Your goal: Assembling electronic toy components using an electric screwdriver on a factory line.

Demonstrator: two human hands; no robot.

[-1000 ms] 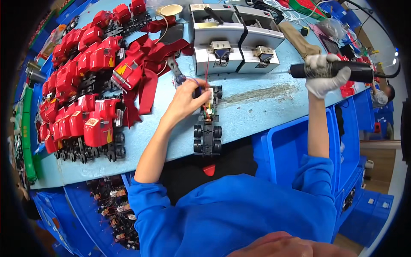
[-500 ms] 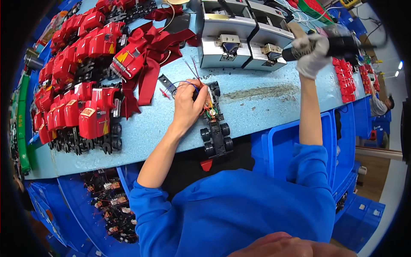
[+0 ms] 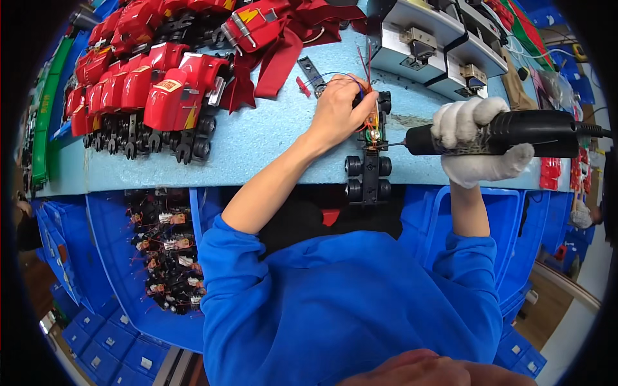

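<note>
A black toy truck chassis (image 3: pixel 370 167) with several wheels lies near the table's front edge. My bare left hand (image 3: pixel 338 110) grips its far end, fingers curled over thin blue and red wires; the fingertips are partly hidden. A small round part and coloured wires show on the chassis middle. In a white glove, my right hand (image 3: pixel 473 138) is wrapped round a black electric screwdriver (image 3: pixel 547 134). The tool lies level, its thin bit pointing left to the chassis beside the round part; whether it touches cannot be made out. A narrow black plate (image 3: pixel 311 71) lies beyond my left hand.
Red toy truck bodies (image 3: pixel 170 96) on black chassis crowd the table's left, beside red ribbon (image 3: pixel 280 67). Silver metal machines (image 3: pixel 418 48) stand at the back. Below the edge are a blue bin (image 3: pixel 119 257) of wired parts on the left and blue bins (image 3: pixel 476 212) on the right.
My right hand has brought the screwdriver down from beside the machines to the chassis. My left hand keeps its hold. The whole view has shifted, so the table sits higher and further right.
</note>
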